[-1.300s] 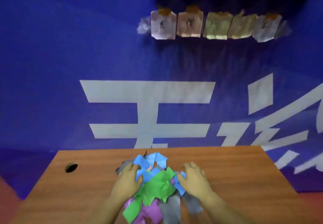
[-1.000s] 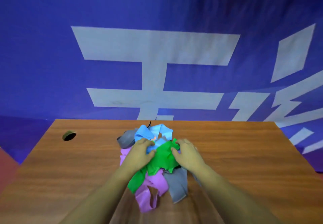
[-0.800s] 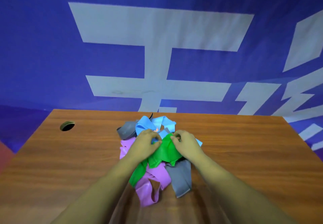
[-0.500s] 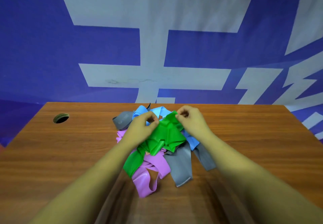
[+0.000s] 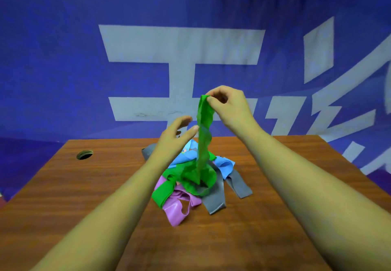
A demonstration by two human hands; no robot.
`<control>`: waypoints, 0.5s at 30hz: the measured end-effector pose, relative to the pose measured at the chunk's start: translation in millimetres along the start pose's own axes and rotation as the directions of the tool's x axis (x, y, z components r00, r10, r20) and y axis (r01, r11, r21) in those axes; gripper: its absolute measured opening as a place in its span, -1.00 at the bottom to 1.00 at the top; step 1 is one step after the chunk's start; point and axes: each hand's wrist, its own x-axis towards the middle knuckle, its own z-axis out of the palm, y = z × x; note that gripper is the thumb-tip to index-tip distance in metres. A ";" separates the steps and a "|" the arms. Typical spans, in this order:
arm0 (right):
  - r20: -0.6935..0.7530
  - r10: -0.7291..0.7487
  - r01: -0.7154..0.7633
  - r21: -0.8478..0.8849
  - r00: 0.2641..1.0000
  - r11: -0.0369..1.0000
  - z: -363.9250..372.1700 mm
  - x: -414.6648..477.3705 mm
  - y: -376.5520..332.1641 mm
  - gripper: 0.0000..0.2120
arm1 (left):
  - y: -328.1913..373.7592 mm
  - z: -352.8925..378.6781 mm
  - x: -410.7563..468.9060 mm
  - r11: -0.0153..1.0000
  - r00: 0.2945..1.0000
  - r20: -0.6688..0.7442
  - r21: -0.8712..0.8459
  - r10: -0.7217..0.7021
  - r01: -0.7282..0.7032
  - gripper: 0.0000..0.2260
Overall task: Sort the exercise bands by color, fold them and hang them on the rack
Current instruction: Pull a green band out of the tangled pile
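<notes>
A tangled heap of exercise bands lies in the middle of the wooden table (image 5: 264,239): green, light blue (image 5: 225,165), grey (image 5: 214,201) and purple (image 5: 176,210) ones. My right hand (image 5: 227,104) pinches the top end of a green band (image 5: 203,141) and holds it stretched up above the heap, while its lower part still lies coiled on the pile. My left hand (image 5: 174,136) hovers just left of the raised band, fingers apart, holding nothing. The rack is out of view.
A round cable hole (image 5: 84,155) sits in the table's far left corner. Behind the table hangs a blue banner (image 5: 63,59) with large white characters. The table's far edge runs just behind the heap.
My right hand has lifted one end of the green band high above the pile. My left hand has let go of it and opened. The view has tilted down, so the rack is lost from sight.
</notes>
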 end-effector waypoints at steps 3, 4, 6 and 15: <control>0.016 -0.032 0.033 -0.015 0.999 0.999 -8.5 -7.0 -23.6 -0.92 | 32.0 1.2 -8.2 0.990 0.998 0.038 -0.136 0.049 -0.043 -0.53; 0.012 -0.040 0.040 -0.015 0.999 0.999 -11.7 -8.9 -30.2 -0.92 | 40.3 1.6 -10.3 0.980 0.997 0.044 -0.190 0.062 -0.052 -0.62; -0.003 -0.046 0.046 -0.007 0.999 0.999 -18.0 -11.9 -41.3 -0.91 | 52.7 2.8 -12.7 0.973 0.994 0.036 -0.211 0.099 -0.089 -0.83; 0.052 0.087 -0.091 0.065 0.995 0.994 -41.7 -37.1 -63.7 -0.88 | 70.5 -6.0 -40.9 0.931 0.996 0.047 -0.359 0.080 -0.058 -0.93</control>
